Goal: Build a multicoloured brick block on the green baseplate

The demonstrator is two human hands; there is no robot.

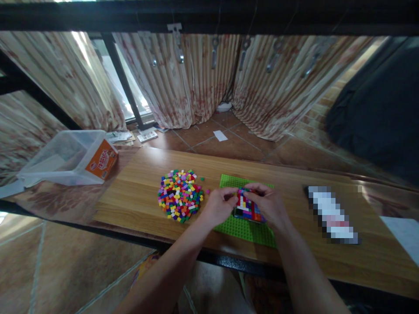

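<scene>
A green studded baseplate (225,229) lies on the wooden table, and a multicoloured block of toy bricks (250,210) sits on it. My left hand (220,206) is at the block's left side, its thumb and forefinger pinched together close to the edge. Whatever is between those fingertips is too small to make out. From the right, my right hand (269,204) reaches over the block, thumb on the top and fingers along the far edge, covering its upper right part. Left of the plate is a round pile of small loose bricks (180,196) in many colours.
Two stray bricks, one green (202,179) and one pink (208,192), lie between pile and plate. A pixelated dark-edged object (332,214) rests on the table at right. A clear plastic bin (70,159) with an orange label stands at left. Paper (401,233) lies far right.
</scene>
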